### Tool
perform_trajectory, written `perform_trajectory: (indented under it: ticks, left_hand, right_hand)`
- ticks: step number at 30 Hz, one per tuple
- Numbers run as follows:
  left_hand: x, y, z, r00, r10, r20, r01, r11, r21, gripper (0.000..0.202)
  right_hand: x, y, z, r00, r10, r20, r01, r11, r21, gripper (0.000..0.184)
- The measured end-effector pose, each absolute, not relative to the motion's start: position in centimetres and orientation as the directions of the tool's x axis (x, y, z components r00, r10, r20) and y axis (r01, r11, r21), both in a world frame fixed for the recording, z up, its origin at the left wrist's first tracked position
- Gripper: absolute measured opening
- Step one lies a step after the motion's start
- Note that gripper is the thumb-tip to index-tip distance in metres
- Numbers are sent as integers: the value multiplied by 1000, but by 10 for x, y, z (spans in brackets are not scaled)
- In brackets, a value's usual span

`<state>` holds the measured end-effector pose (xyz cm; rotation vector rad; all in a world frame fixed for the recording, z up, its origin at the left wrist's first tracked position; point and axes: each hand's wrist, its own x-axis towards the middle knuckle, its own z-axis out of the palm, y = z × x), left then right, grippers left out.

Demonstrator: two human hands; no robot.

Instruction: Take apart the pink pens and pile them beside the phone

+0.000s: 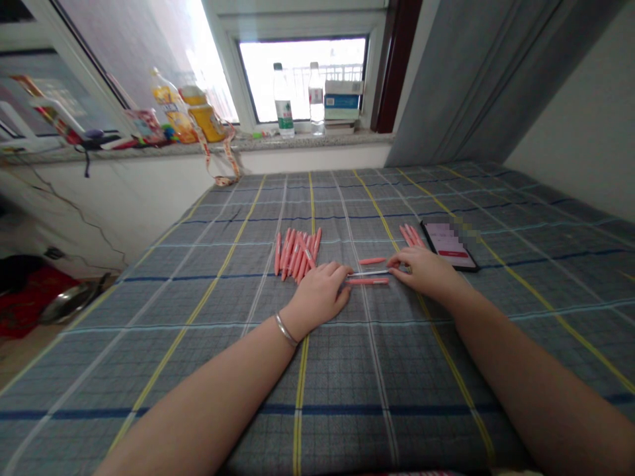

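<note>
A thin whitish stick like a pen refill (370, 273) lies level between my hands, just above the checked cloth. My right hand (424, 270) pinches its right end between thumb and fingers. The fingers of my left hand (322, 292) close on its left end; their grip is partly hidden. Just below it lies a pink pen (370, 281), its left end near my left thumb. A shorter pink pen piece (373, 261) lies just beyond. Several pink pens (297, 254) are heaped beyond my left hand. A few more pink pens (411, 235) lie behind my right hand.
A phone or tablet (449, 246) with a lit screen lies beside my right hand on the plaid cloth (198, 370). Along the windowsill (253, 141) stand clear bottles (284, 109), boxes (342, 106) and a yellow container (206, 119) with a strap.
</note>
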<state>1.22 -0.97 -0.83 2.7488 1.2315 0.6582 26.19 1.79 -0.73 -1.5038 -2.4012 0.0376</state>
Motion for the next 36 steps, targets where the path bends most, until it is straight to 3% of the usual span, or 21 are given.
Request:
perform_trajectory:
  ticks: [12,23,36]
  left_hand:
    - [13,-11,-6,574,738,355,719,-661,213,25]
    - [12,-9,-11,573,747,337,753,-643,143,32]
    - [13,-10,-8,604,712,358,722,-679,132,26]
  right_hand:
    - [258,21,-14,-374,907,195,868,416,-272,16]
    - [259,16,-6,-365,913,183,908,392,-144,13]
    - [252,9,-3,-388,895,222,909,411,-69,15]
